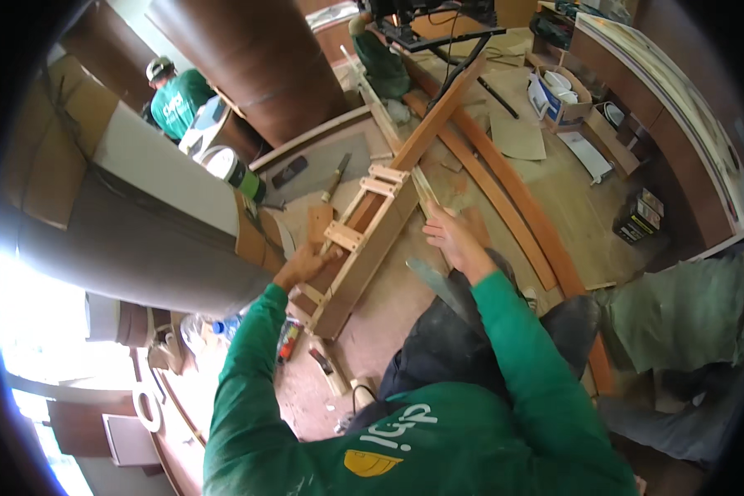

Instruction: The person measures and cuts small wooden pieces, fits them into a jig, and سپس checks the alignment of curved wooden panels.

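My left hand (310, 261) has its fingers curled on the left side of a narrow wooden assembly (364, 252) with small screwed cross-blocks (344, 236) on top. My right hand (453, 238) is to its right, fingers loosely apart, at a long pale wooden strip (421, 183); whether it touches the strip is unclear. A metal blade, apparently a saw (434, 281), lies below that hand, over my dark-trousered leg. An orange board (438, 116) runs away from the assembly's far end. A chisel-like tool (336, 178) and a wooden plane (329, 370) lie nearby.
Long curved orange boards (504, 207) lie at right, beside boxes (558, 95) and a curved cabinet (670, 116). A large brown column (281, 70) stands behind, a bucket (227, 169) before it. A person in green (182, 103) is at upper left. A power machine (417, 21) stands at top.
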Available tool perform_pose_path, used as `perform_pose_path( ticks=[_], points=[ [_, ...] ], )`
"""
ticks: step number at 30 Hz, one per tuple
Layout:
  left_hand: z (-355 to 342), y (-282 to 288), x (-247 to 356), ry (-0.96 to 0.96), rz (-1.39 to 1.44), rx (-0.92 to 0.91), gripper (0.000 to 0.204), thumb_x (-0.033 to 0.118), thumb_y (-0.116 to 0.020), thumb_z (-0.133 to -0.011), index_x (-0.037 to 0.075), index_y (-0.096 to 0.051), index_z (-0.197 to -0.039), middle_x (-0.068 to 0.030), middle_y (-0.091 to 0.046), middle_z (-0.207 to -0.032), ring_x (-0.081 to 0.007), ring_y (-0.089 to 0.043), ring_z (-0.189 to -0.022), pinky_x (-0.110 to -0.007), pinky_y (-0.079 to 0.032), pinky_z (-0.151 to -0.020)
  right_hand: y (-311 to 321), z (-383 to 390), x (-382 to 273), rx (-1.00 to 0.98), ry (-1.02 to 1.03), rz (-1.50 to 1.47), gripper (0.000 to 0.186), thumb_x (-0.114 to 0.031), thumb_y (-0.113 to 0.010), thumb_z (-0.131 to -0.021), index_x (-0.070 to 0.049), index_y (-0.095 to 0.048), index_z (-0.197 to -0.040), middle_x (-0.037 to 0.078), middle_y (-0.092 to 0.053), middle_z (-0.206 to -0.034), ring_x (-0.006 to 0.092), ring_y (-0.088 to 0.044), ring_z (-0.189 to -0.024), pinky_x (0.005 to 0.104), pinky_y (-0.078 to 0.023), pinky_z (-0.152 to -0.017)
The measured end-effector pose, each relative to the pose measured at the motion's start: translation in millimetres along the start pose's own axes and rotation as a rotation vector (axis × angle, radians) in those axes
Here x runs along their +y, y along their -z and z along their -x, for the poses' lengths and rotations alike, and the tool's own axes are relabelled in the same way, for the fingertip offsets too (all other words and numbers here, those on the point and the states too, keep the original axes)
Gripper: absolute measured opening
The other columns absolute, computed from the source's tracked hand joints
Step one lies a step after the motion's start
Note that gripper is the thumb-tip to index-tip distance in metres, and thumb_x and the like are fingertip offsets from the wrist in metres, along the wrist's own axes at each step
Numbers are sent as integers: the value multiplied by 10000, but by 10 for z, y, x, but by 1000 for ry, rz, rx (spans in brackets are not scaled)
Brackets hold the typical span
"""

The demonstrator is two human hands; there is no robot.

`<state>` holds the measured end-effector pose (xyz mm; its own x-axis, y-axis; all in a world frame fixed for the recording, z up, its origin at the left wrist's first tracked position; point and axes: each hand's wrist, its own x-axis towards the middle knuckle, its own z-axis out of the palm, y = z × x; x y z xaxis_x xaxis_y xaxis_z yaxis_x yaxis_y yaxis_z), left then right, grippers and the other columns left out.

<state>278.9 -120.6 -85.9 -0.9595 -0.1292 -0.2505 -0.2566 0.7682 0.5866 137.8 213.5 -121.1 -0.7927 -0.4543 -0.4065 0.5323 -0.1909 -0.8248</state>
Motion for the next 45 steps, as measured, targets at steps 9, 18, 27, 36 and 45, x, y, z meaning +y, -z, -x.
perform_pose_path(
  ticks=[9, 18, 27, 36, 45],
  points=[
    [253, 124, 150, 104, 31, -20, 550, 509, -702, -938, -16, -731, -1098, -213, -687, -819, -344, -651, -764, -451, -513, -759, -440, -848, -56, 3, -181, 72, 1210, -878, -653, -771, -195, -231, -1677, 198, -176, -1728, 463, -194, -1550, 720, -182, -1177],
    [418, -3, 103, -115, 21, 66, 496, 458, -715, -942, -2, -732, -1125, -236, -695, -885, -351, -614, -735, -444, -501, -727, -492, -898, 88, 93, -270, -7, 1083, -782, -735, -738, -185, -419, -1584, 147, -382, -1627, 383, -385, -1452, 710, -304, -1084],
    [1316, -150, 57, 0, 37, 88, 471, 432, -743, -931, -33, -672, -937, -188, -605, -798, -310, -527, -704, -442, -454, -685, -688, -73, 273, -81, -169, 19, 910, -613, -804, -775, -113, -510, -1477, 153, -533, -1449, 309, -519, -1292, 568, -409, -987],
    [1586, -210, -283, -66, 61, 176, 484, 494, -699, -951, 20, -741, -1044, -223, -701, -928, -401, -679, -870, -489, -511, -772, -1080, 46, 182, -149, -138, 40, 761, -534, -805, -842, -28, -591, -1369, 155, -597, -1340, 243, -504, -1332, 470, -433, -1046],
    [1349, -250, -152, -175, 93, 262, 486, 491, -671, -954, 30, -728, -1096, -255, -704, -973, -441, -680, -902, -505, -531, -810, -898, -193, 153, -4, -46, 88, 675, -475, -778, -870, -80, -591, -1383, 72, -648, -1260, 236, -587, -1192, 377, -468, -960]
  ],
)
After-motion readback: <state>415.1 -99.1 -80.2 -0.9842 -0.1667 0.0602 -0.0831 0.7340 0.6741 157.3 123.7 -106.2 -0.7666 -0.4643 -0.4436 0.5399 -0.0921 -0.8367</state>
